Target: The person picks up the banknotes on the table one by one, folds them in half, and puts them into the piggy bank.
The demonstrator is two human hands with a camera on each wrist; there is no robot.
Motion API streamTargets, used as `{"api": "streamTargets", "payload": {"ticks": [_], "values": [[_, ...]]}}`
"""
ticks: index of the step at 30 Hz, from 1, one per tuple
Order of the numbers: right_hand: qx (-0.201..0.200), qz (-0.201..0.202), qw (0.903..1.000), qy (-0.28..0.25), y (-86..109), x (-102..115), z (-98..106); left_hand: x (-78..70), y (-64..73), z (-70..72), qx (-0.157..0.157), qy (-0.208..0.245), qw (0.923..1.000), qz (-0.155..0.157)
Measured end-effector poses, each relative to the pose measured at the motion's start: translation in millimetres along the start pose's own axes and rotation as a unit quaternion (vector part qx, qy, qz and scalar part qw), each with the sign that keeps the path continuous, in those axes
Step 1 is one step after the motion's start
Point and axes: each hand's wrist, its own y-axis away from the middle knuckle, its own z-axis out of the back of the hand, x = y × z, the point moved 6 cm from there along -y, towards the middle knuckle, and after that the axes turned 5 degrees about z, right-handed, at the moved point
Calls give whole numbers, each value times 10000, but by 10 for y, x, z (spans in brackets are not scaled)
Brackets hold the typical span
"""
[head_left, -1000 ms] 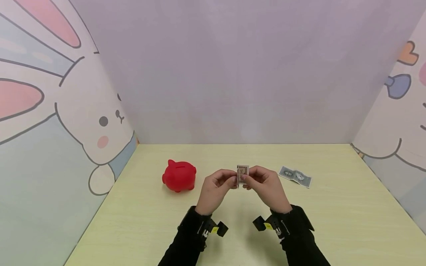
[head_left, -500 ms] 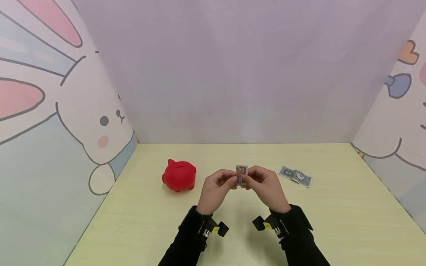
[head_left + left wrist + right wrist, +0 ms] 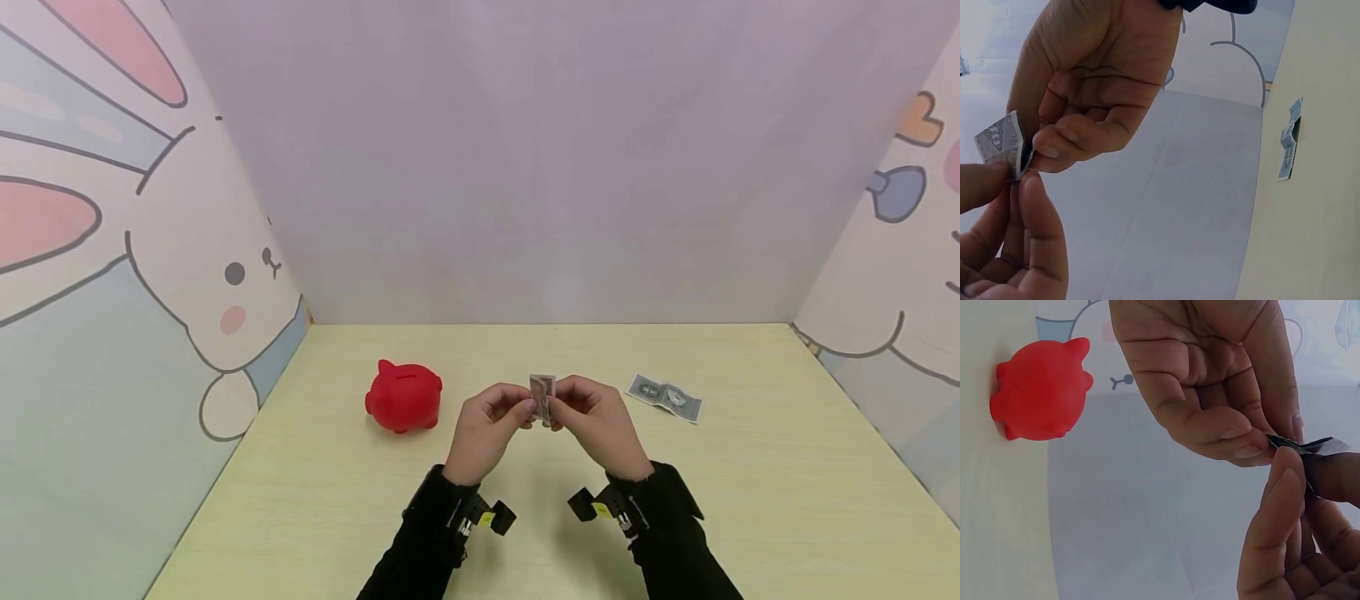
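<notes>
A small folded banknote [image 3: 542, 386] is pinched between both hands above the middle of the table. My left hand [image 3: 482, 433] grips its left edge with thumb and fingers, and my right hand [image 3: 606, 425] pinches the right edge. In the left wrist view, creased panels of the folded banknote [image 3: 1000, 139] stand at an angle to each other, while the fingertips hide its lower part. The right wrist view shows the banknote [image 3: 1319, 445] nearly edge-on between the fingertips.
A red piggy bank [image 3: 405, 400] with a slot on top stands left of the hands. Another creased banknote [image 3: 666, 398] lies on the pale table [image 3: 750, 500] to the right. A plain wall [image 3: 547, 167] rises behind, with cartoon-printed walls at both sides.
The held banknote's visible panels have turned and its fold has shifted between the fingertips. Both hands stay nearly in place. The piggy bank and the other banknote have not moved.
</notes>
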Motion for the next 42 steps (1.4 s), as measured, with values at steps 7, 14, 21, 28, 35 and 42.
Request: {"api": "streamTargets", "payload": {"ticks": [7,14,21,28,35,42], "values": [[89,-40,9999,59,3,2,2,-13,4,1,-47,-60,10000,31],[59,6,9998,204,4,32,35,-7,2,10,-135,-148,9998,-5],[-47,51,9995,306,11,62,81,-26,8,15,-165,-157,9997,-68],[-100,74,9994,322,15,77,106,-22,12,23,-195,-213,9996,-76],[19,185,9997,160,43,99,95,-22,12,20,-240,-290,9992,-106],[-50,50,9999,145,14,84,84,-23,12,21,-262,-313,9991,-113]]}}
